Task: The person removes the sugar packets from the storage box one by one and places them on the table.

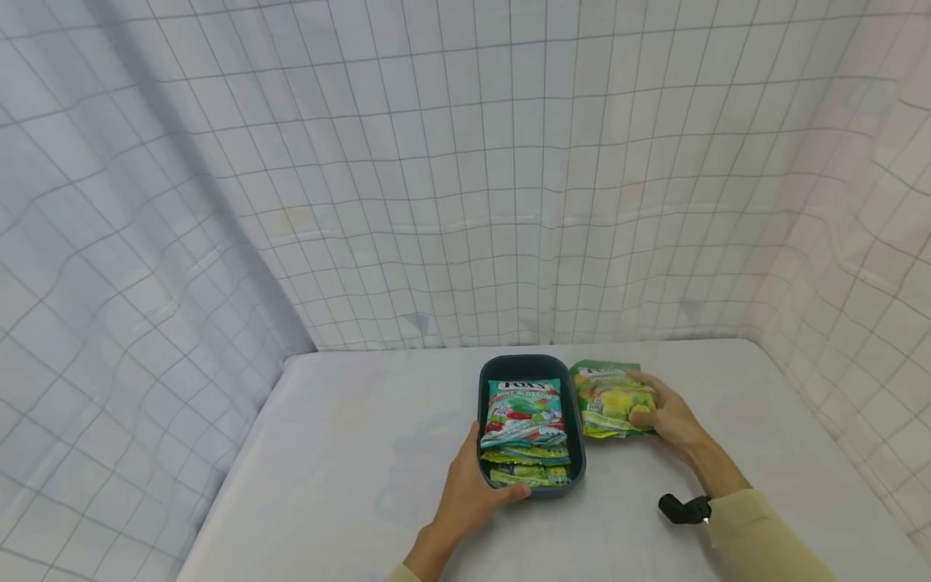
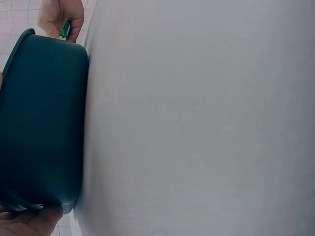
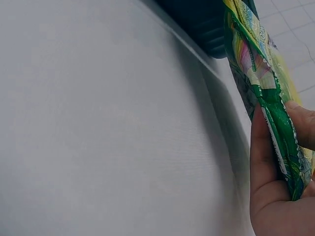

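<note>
A dark teal plastic container (image 1: 581,453) stands on the white table, its wall (image 2: 42,118) filling the left side of the left wrist view. My left hand (image 1: 464,491) grips its near left corner, fingers along the left side and thumb at the front. Inside lies a teal-and-red candy bag (image 1: 525,411) marked FOXS, over yellow-green bags (image 1: 527,474). Just right of the container, my right hand (image 1: 676,420) pinches a green-and-yellow candy bag (image 1: 607,396) by its right side. In the right wrist view that bag (image 3: 263,73) stands between thumb and fingers.
A black wrist device (image 1: 684,509) sits beside the right sleeve. White grid-patterned curtains (image 1: 465,178) hang behind the table (image 1: 349,469) and along both its sides.
</note>
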`<state>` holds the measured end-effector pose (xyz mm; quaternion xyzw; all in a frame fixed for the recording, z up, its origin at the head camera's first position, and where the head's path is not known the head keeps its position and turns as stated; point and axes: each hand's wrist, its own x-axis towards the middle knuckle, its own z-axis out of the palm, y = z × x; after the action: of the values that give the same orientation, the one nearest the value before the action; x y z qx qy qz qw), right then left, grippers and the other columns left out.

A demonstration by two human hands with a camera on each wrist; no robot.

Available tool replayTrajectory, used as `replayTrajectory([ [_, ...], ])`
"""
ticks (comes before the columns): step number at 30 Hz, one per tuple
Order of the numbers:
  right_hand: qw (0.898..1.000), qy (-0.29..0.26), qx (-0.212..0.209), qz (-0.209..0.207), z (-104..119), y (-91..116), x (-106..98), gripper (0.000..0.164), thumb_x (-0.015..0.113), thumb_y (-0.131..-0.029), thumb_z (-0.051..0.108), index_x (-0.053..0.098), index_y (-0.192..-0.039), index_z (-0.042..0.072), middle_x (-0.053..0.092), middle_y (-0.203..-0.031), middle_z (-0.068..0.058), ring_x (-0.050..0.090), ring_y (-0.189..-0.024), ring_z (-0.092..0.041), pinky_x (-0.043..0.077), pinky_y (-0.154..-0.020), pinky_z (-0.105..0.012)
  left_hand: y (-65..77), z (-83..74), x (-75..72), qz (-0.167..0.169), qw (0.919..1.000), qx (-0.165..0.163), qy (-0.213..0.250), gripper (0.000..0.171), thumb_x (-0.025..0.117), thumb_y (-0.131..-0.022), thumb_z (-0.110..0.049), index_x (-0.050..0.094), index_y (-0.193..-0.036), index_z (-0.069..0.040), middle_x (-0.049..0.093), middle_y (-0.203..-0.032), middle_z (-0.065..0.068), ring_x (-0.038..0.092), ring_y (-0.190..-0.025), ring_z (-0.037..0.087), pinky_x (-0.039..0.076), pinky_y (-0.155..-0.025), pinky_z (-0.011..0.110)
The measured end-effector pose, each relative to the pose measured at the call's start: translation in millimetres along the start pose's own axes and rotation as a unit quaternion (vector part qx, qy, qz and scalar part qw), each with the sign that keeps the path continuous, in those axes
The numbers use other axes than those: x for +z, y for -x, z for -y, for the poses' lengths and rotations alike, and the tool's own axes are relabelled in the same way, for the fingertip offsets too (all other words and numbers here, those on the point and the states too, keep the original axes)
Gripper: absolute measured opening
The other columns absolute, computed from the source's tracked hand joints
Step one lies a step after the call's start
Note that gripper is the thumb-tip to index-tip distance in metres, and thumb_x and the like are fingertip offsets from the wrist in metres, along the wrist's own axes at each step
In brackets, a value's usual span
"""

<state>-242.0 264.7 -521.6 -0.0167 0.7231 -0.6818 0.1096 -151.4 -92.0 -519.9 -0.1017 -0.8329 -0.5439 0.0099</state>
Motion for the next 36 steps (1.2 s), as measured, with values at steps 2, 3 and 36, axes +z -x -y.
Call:
replayTrajectory([
  [2,1.0,0.019,0.005,-0.001,-2.1,0.3,1.9,0.086,0.064,-0.09,-0.01,0.022,-0.163,0.01,0.035,-0.151,-0.034,0.06,-0.105,-0.024,0.054,-0.083,-0.031,0.5,0.3,0.1,0.002,1.0,0.002,0.003,0.118,0.094,-0.072,-0.04,0.023,-0.161,-0.007,0.049,-0.151,0.006,0.047,-0.138,0.025,0.038,-0.112,0.053],
  [3,0.999,0.031,0.007,-0.003,-3.0,0.7,2.9,0.086,0.065,-0.09,-0.009,0.023,-0.163,0.01,0.034,-0.152,-0.034,0.059,-0.107,-0.026,0.053,-0.083,-0.032,0.9,0.7,0.2,0.002,1.0,0.003,0.004,0.118,0.094,-0.072,-0.04,0.024,-0.161,-0.007,0.05,-0.15,0.006,0.047,-0.137,0.024,0.039,-0.112,0.052],
  [36,0.977,0.21,0.011,-0.045,-1.2,12.2,8.2,0.076,0.074,-0.09,0.011,0.036,-0.156,0.004,0.033,-0.151,-0.038,0.034,-0.138,-0.056,0.041,-0.103,-0.065,2.4,-0.2,0.5,0.0,0.9999,-0.011,-0.001,0.122,0.093,-0.073,-0.042,0.019,-0.162,-0.004,0.043,-0.156,0.011,0.041,-0.142,0.028,0.036,-0.113,0.055],
])
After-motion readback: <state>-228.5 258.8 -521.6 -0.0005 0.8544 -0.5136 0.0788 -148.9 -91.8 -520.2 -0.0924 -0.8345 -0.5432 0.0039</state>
